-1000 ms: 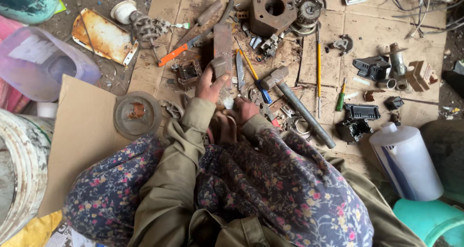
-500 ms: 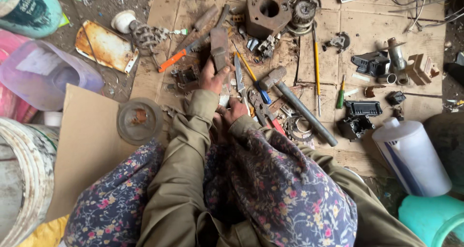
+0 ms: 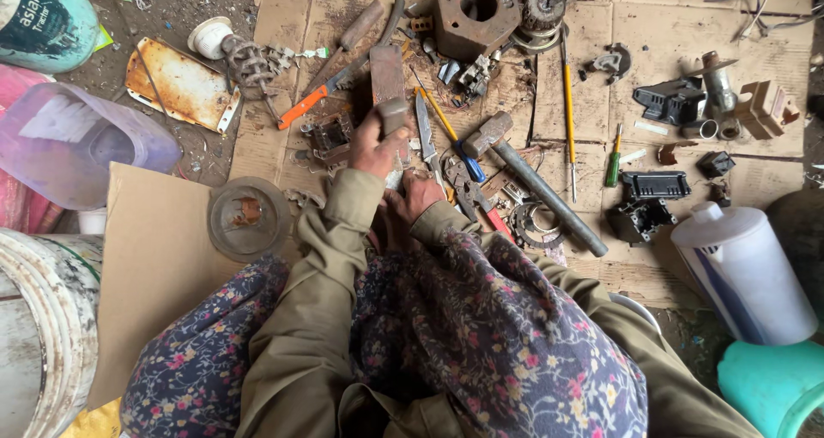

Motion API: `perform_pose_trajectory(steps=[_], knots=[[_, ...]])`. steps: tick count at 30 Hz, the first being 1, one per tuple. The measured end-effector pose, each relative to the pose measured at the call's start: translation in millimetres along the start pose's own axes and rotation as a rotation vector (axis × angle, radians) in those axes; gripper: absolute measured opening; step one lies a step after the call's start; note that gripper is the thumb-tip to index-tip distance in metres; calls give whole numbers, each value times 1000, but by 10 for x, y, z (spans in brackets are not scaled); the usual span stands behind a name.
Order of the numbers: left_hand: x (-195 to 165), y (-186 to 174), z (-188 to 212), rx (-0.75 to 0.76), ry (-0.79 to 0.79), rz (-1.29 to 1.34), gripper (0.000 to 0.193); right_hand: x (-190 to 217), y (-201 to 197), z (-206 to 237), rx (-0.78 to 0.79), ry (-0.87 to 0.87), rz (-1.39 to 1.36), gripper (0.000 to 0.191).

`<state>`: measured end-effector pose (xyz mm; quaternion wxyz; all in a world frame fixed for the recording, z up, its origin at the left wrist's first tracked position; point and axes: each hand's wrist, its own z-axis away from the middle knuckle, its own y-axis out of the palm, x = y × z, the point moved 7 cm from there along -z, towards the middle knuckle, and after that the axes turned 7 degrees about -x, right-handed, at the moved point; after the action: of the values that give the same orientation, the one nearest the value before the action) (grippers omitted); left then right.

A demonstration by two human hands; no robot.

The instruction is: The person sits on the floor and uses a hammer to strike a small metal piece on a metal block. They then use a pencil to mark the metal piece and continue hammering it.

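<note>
I sit on the ground over sheets of cardboard strewn with scrap metal. My left hand [image 3: 371, 143] is closed around a small hammer [image 3: 393, 112], whose grey head shows just above my fingers. It sits in front of a rusty rectangular block [image 3: 386, 71]. My right hand [image 3: 418, 199] rests low on the cardboard just below, fingers curled on a small part that I cannot make out. A knife blade [image 3: 425, 131] and a blue-handled screwdriver [image 3: 455, 138] lie right beside both hands.
A big hammer with a pipe handle [image 3: 541, 193] lies to the right, and a rusty square block with a hole [image 3: 446, 18] at the top. A round rusty lid [image 3: 249, 219] and cardboard sheet [image 3: 150, 275] are left. A white jug [image 3: 747, 266] stands right.
My left hand with the small hammer has shifted slightly up and away from my right hand. My right hand stays in place on the cardboard.
</note>
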<state>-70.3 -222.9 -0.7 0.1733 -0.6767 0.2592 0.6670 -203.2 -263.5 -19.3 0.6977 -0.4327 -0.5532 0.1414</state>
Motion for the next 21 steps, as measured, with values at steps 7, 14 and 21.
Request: perform_pose_trajectory(steps=[7,14,21], knots=[[-3,-134,-44,46,-19,144,23,-105,103,17,141,167,76,62],[103,5,-132,137,-44,124,22,-122,60,22,83,148,38,60],[164,-62,-134,67,-94,-179,34,-345,-223,32,175,221,-45,66]])
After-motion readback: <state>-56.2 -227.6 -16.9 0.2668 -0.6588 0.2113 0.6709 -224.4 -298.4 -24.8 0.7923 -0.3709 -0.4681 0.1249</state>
